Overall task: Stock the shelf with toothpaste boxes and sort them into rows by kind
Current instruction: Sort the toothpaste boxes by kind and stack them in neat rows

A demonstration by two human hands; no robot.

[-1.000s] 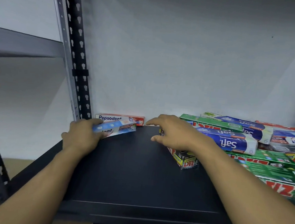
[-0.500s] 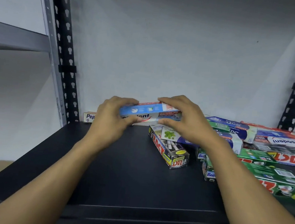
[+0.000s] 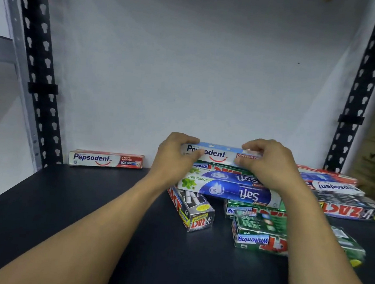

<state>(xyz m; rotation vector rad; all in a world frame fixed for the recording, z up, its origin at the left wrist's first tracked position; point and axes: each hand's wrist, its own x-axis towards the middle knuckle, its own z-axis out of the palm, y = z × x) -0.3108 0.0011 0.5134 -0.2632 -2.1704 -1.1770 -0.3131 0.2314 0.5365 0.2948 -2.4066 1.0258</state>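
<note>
My left hand point(image 3: 176, 156) and right hand point(image 3: 268, 164) each have a grip on one end of the long blue-and-white Pepsodent cardboard box point(image 3: 217, 154), thumbs on its front. It is level, just above the jumbled blue Safi boxes point(image 3: 234, 191) and green and grey Zact boxes point(image 3: 260, 234). I judge this step to be carrying it to its kind: the red-and-white Pepsodent box point(image 3: 105, 159) lies alone (label outward) at the back left of the black metal shelf point(image 3: 84, 223). Next calls for moving left and setting it alongside.
</note>
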